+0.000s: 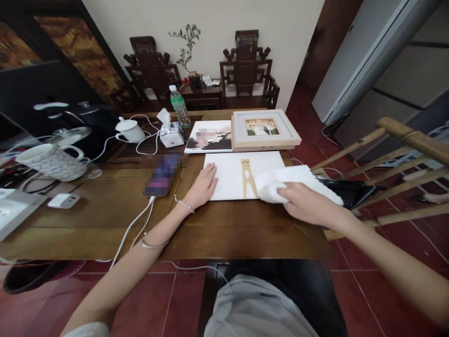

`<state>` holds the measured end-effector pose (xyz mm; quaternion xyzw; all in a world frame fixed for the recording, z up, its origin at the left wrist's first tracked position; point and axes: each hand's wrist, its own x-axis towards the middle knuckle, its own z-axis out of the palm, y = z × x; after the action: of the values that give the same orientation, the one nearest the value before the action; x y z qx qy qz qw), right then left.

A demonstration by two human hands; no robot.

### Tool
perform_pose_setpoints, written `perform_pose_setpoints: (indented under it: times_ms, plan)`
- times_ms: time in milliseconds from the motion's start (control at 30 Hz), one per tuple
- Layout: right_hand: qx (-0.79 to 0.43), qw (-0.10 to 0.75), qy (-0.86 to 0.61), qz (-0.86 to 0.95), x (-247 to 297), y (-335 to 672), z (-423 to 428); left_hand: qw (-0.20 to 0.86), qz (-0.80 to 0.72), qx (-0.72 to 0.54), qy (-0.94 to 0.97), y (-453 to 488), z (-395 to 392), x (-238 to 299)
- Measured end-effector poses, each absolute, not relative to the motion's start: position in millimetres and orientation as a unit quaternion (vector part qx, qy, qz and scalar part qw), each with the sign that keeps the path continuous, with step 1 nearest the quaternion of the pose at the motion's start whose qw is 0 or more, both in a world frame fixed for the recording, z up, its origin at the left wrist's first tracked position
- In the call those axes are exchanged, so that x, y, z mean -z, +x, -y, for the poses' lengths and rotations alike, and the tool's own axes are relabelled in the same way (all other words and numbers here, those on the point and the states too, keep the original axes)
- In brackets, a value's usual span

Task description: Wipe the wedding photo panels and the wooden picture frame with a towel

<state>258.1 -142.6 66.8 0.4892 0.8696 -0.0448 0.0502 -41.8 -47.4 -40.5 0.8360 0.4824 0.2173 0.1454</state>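
Head view: the left hand (204,186) lies flat on a rectangular white board (228,178) (steady pressure should help), the right hand (300,199) clutching a fluffy white cloth (298,176).

soft indoor light | edges stretched | phone (162,176) pixelated

Cloth (298,176) looked fluffy, matt; board (226,180) was smooth; table (224,238) was smooth wood; bottle (180,109) was clear plastic; mug (52,161) looked glossy ceramic.
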Motion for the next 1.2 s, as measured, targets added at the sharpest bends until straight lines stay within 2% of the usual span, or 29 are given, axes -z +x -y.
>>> perform_pose_setpoints:
  times_ms: [167,567,767,1000,1100,1200]
  plan:
    - [0.054,0.051,0.482,-0.873,-67.7,257.8,162.5,0.145,-0.480,-0.220,0.837,-42.3,47.5,40.6]
    - [-0.001,0.002,0.521,-0.854,-49.2,248.1,37.7,0.148,-0.482,-0.216,0.836,-43.8,47.4,38.8]
    - [0.006,-0.020,0.526,-0.850,-38.9,244.7,83.9,0.150,-0.482,-0.212,0.837,-43.1,48.5,37.8]
    - [0.073,0.007,0.506,-0.859,-53.1,255.6,173.1,0.145,-0.480,-0.219,0.837,-42.3,47.8,39.8]
    - [0.108,0.017,0.530,-0.841,-66.6,258.4,177.1,0.145,-0.481,-0.217,0.837,-42.2,47.5,40.5]
    - [0.129,-0.007,0.549,-0.826,-72.3,258.8,149.9,0.148,-0.481,-0.220,0.835,-42.2,47.2,40.7]
